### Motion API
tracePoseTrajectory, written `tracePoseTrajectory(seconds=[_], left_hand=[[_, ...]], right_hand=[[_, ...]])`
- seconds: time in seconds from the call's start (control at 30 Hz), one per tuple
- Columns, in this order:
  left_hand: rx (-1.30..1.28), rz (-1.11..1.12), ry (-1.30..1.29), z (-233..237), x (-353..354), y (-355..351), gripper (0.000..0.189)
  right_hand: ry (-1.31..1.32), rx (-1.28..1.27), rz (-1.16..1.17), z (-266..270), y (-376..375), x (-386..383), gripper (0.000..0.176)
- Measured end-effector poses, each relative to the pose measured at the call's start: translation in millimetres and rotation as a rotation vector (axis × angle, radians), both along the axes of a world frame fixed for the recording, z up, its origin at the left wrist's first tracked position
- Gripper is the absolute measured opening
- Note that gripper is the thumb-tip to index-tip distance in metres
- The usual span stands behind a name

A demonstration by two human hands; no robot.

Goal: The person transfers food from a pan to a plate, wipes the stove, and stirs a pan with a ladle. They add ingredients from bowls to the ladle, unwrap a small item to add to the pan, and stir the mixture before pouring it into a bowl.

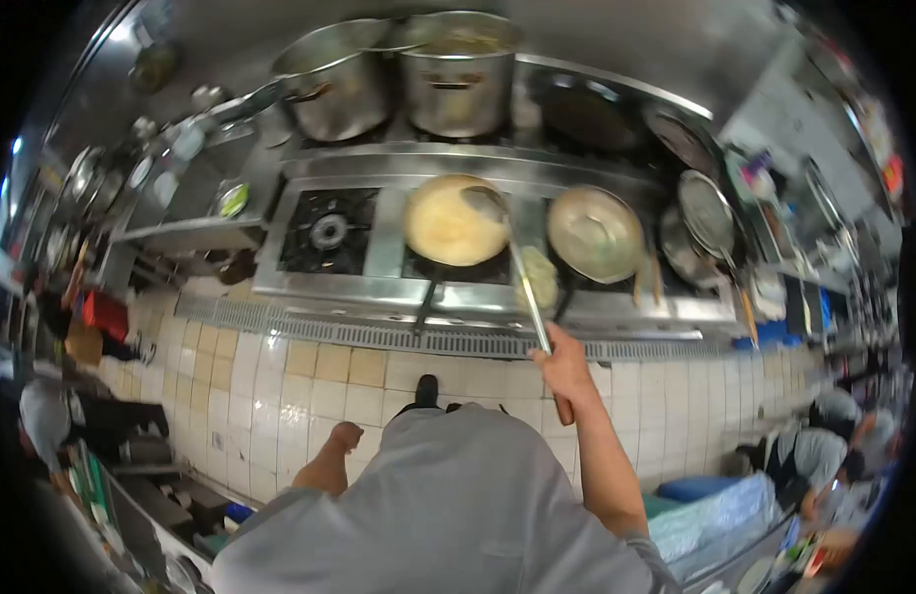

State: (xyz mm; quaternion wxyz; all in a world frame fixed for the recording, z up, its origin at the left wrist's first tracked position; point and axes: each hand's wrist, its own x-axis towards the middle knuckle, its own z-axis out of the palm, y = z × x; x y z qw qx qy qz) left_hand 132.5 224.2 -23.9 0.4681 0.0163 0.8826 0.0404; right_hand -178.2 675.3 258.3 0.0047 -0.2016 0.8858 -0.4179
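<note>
My right hand (565, 366) is wrapped round the long handle of a metal ladle (523, 272), whose brown grip end sticks out below the fist. Its head lies at the right side of a frying pan (456, 223) full of pale yellow, creamy food. The pan sits on the stove, its dark handle pointing towards me. A second pan (594, 236), with a thin film of liquid in it, stands to the right. Between the pans is a pale cloth (538, 279). Away from the stove, my left hand (347, 436) hangs low over the floor, fingers curled in and nothing showing in them.
Two large stockpots (461, 79) stand on the back burners. A bare burner (328, 232) is at left, beside a steel sink (205, 183). A strainer (708, 213) rests over a pot at right. Other people (814, 455) work behind on both sides.
</note>
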Motion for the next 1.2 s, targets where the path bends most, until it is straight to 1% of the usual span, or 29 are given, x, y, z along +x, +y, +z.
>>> tracePoseTrajectory(seconds=[0.03, 0.1, 0.13, 0.17, 0.2, 0.23, 0.3, 0.33, 0.37, 0.43, 0.47, 0.5, 0.57, 0.6, 0.63, 0.7, 0.77, 0.8, 0.83, 0.87, 0.9, 0.97, 1.03, 1.1, 1.17, 1.2], left_hand=[[-0.006, 0.046, -0.009, 2.5, 6.8, -24.0, 0.041], [0.029, -0.027, 0.095, 10.0, 9.5, -72.5, 0.035], [0.056, -0.090, 0.147, 14.7, 0.4, -90.0, 0.032], [0.065, -0.105, 0.134, 19.3, -7.4, -103.5, 0.032], [0.160, 0.589, 0.177, 32.5, -17.3, -113.3, 0.031], [0.240, 1.288, 0.204, 31.4, -24.1, -123.6, 0.031], [0.437, 1.432, 0.373, 20.4, -34.7, -153.0, 0.033], [0.472, 1.479, 0.433, 32.5, -45.4, -152.4, 0.034], [0.503, 1.530, 0.493, 44.6, -61.5, -150.4, 0.036], [0.483, 1.505, 0.492, 49.6, -78.5, -148.5, 0.036], [0.476, 1.523, 0.480, 51.3, -86.1, -143.3, 0.036], [0.482, 1.532, 0.449, 53.3, -94.2, -135.7, 0.036], [0.488, 1.545, 0.411, 50.9, -92.5, -124.2, 0.035], [0.493, 1.488, 0.337, 43.8, -90.5, -119.8, 0.034], [0.501, 1.424, 0.264, 35.1, -89.4, -115.4, 0.034], [0.550, 1.418, 0.260, 16.8, -76.6, -105.0, 0.032], [0.404, 1.182, 0.275, -4.8, -59.8, -100.5, 0.029], [0.409, 1.177, 0.264, 3.4, -58.6, -97.5, 0.029], [0.399, 1.264, 0.139, 18.7, -56.0, -97.4, 0.029], [0.387, 1.348, 0.015, 30.2, -56.8, -96.6, 0.029], [0.390, 1.347, 0.014, 31.2, -55.5, -97.0, 0.029], [0.349, 1.466, 0.076, 36.3, -47.9, -103.3, 0.031], [0.360, 1.478, 0.069, 35.8, -45.9, -114.6, 0.032], [0.351, 1.502, 0.114, 36.5, -49.3, -121.1, 0.032], [0.345, 1.515, 0.124, 39.2, -56.6, -123.1, 0.033], [0.370, 1.532, 0.147, 40.0, -61.0, -123.8, 0.033]], right_hand=[[-0.009, -0.006, 0.046, 1.3, -24.0, -15.1, 0.046], [-0.084, 0.175, -0.058, 6.0, -57.5, -45.5, 0.048], [-0.096, 0.175, -0.067, -4.8, -69.6, -57.1, 0.048], [-0.032, 0.226, -0.106, -21.3, -78.5, -67.8, 0.045], [0.032, 0.281, -0.146, -30.7, -83.9, -73.9, 0.043], [0.022, 0.293, -0.159, -23.6, -91.3, -74.5, 0.043], [-0.575, -0.079, -0.110, -12.3, -107.5, -74.4, 0.034], [-0.673, -0.144, -0.089, -21.0, -109.6, -72.1, 0.022], [-0.689, -0.131, -0.085, -18.1, -115.1, -69.3, 0.022], [-1.135, -0.582, -0.135, 6.3, -127.7, -54.7, 0.020], [-1.188, -0.706, -0.152, 22.8, -133.9, -46.2, 0.027], [-1.201, -0.693, -0.151, 34.2, -135.6, -42.8, 0.027], [-1.388, -0.852, -0.199, 51.7, -135.1, -40.3, 0.030], [-1.424, -0.853, -0.162, 56.9, -132.0, -40.2, 0.032], [-1.418, -0.855, -0.171, 60.1, -130.3, -38.1, 0.032], [-1.447, -0.855, -0.172, 66.2, -127.2, -36.9, 0.033], [-1.428, -0.822, -0.181, 71.4, -123.5, -32.6, 0.035], [-1.401, -0.801, -0.142, 67.8, -120.1, -31.5, 0.035], [-1.373, -0.779, -0.097, 65.9, -117.7, -31.5, 0.036], [-1.353, -0.765, -0.116, 65.8, -115.9, -31.2, 0.038], [-1.351, -0.764, -0.118, 68.9, -114.9, -31.1, 0.038], [-1.304, -0.751, -0.148, 77.9, -113.7, -30.5, 0.039], [-1.268, -0.771, -0.146, 80.2, -111.2, -34.3, 0.038], [-1.231, -0.791, -0.144, 84.9, -110.1, -37.5, 0.037], [-1.144, -0.750, -0.146, 92.8, -111.4, -41.7, 0.037], [-1.143, -0.752, -0.145, 94.6, -112.1, -43.4, 0.037]])
